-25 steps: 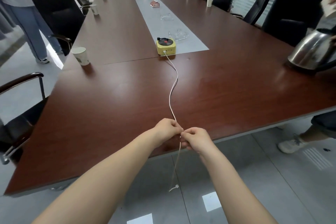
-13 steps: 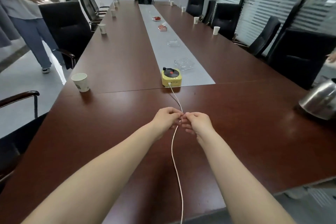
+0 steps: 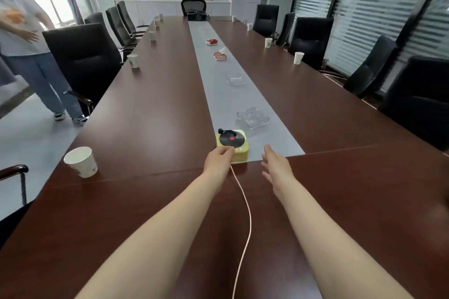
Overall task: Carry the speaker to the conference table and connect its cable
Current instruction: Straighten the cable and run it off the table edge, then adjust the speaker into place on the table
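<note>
The yellow speaker (image 3: 239, 150), topped with a black record disc, stands on the near end of the grey runner (image 3: 218, 94) on the long brown conference table (image 3: 150, 114). A white cable (image 3: 245, 211) runs from the speaker's near side toward me and off the bottom of the view. My left hand (image 3: 218, 159) is at the speaker's near left corner with fingers curled, pinching the cable where it meets the speaker. My right hand (image 3: 277, 165) hovers just right of the speaker with straight fingers, holding nothing.
A paper cup (image 3: 81, 162) stands near the table's left edge. Glass ashtrays (image 3: 252, 118) and small red boxes (image 3: 220, 56) sit along the runner. Black chairs (image 3: 82, 60) line both sides, with more cups at the seats. A person (image 3: 31, 56) stands at the far left.
Both hands slid forward along the cable up to the speaker. My right hand let go of the cable and opened. The view tilted up and the kettle left the frame.
</note>
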